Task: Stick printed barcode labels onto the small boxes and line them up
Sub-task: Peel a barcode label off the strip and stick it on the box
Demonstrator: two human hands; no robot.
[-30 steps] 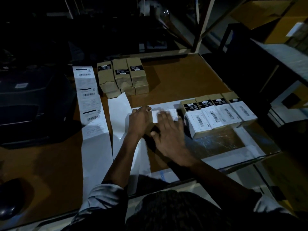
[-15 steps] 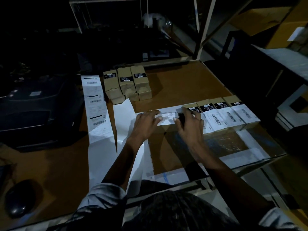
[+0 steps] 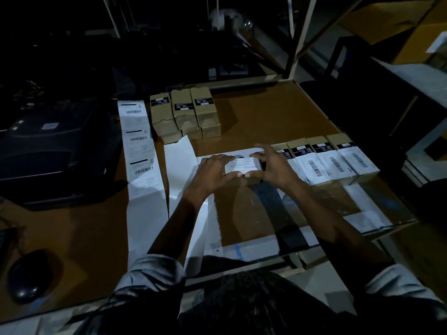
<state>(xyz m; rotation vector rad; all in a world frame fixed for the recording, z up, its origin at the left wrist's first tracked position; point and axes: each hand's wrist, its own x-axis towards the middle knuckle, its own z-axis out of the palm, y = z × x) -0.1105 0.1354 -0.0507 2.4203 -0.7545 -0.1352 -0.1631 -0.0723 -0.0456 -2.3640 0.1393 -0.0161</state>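
A small brown box (image 3: 243,166) with a white printed label on its top is held between both hands over the table. My left hand (image 3: 212,172) grips its left end, thumb along the near edge. My right hand (image 3: 273,168) grips its right end with curled fingers. To the right, a row of labelled boxes (image 3: 333,163) stands side by side, white barcode labels facing up. A stack of brown boxes (image 3: 185,114) without white labels sits at the back. A strip of printed barcode labels (image 3: 139,151) lies on the left.
A dark printer (image 3: 48,151) stands at the left, and a black mouse (image 3: 29,276) lies near the front left. Empty white backing paper (image 3: 181,175) lies under my left wrist. A glass sheet (image 3: 338,204) covers the brown table at the right. Metal shelf posts (image 3: 295,37) rise behind.
My right hand went from pressing flat on the label to gripping the box's right end. Both hands now hold the box, turned so its label faces me, just left of the row.
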